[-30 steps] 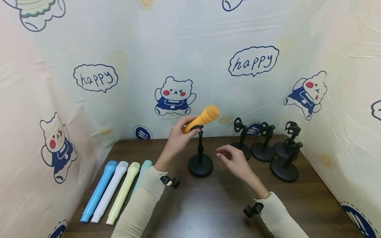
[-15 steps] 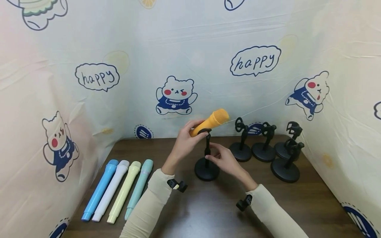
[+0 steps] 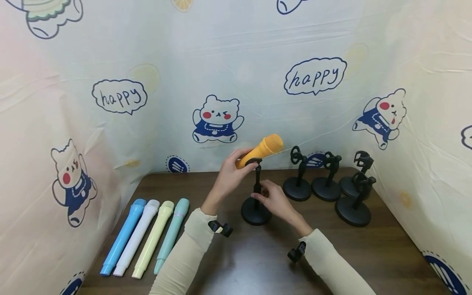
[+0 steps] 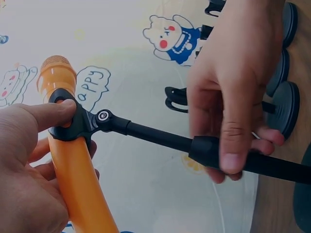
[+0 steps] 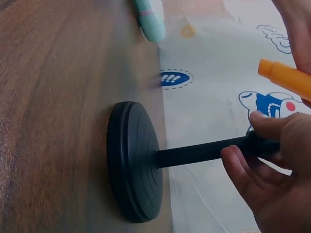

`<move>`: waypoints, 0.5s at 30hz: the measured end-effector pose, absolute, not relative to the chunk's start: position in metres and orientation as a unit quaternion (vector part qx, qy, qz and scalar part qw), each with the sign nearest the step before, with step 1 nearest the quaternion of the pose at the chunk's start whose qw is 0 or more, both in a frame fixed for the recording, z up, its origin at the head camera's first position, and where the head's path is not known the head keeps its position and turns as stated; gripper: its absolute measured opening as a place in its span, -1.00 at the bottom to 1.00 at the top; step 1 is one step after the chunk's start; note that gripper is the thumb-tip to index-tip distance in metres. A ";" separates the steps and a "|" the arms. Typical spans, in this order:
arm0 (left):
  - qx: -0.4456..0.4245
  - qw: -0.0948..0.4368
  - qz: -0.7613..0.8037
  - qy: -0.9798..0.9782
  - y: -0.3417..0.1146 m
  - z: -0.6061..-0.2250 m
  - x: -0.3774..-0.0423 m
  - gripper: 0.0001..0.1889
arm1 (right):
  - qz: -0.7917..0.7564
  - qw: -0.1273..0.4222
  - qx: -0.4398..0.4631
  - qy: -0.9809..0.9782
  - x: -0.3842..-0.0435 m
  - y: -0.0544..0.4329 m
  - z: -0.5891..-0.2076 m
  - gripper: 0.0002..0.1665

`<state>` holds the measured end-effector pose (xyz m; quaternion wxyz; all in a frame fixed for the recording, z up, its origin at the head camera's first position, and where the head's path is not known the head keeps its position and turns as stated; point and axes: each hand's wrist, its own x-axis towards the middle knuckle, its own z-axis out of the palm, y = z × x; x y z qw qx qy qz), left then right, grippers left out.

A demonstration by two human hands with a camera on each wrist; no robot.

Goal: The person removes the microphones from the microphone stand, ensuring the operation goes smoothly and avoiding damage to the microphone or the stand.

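An orange microphone [image 3: 263,148] lies tilted in the clip [image 4: 68,116] of a black microphone stand [image 3: 256,211]. My left hand [image 3: 232,174] grips the microphone and clip together, its thumb pressed on the clip in the left wrist view. Lower down, my right hand [image 3: 274,199] pinches the stand's pole at the thicker collar [image 4: 206,150] between thumb and fingers. The stand's round base [image 5: 133,162] rests on the wooden table. In the right wrist view the microphone's tail end [image 5: 282,75] shows above the right thumb.
At the left lie a blue microphone [image 3: 123,237], a white one [image 3: 136,237], a pale yellow one [image 3: 153,239] and a mint green one [image 3: 171,235] side by side. Several more black stands [image 3: 326,188] are grouped at the back right. A printed cloth [image 3: 243,82] hangs behind the table [image 3: 258,262].
The left hand, microphone and stand have shifted slightly right. My right hand, earlier free beside the stand, has come left and taken hold of the pole.
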<state>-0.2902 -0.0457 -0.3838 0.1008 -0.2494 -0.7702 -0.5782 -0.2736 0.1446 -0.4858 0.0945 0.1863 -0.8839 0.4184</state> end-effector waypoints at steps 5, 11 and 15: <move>-0.249 0.103 -0.577 -0.771 -0.047 -0.384 -0.291 -0.53 | 0.414 0.138 0.179 -0.882 -0.274 0.140 -0.482 -0.72; -0.245 0.110 -0.577 -0.772 -0.045 -0.387 -0.291 -0.52 | 0.422 0.148 0.172 -0.877 -0.274 0.141 -0.479 -0.74; -0.243 0.104 -0.586 -0.766 -0.046 -0.390 -0.289 -0.52 | 0.427 0.143 0.169 -0.877 -0.273 0.142 -0.480 -0.70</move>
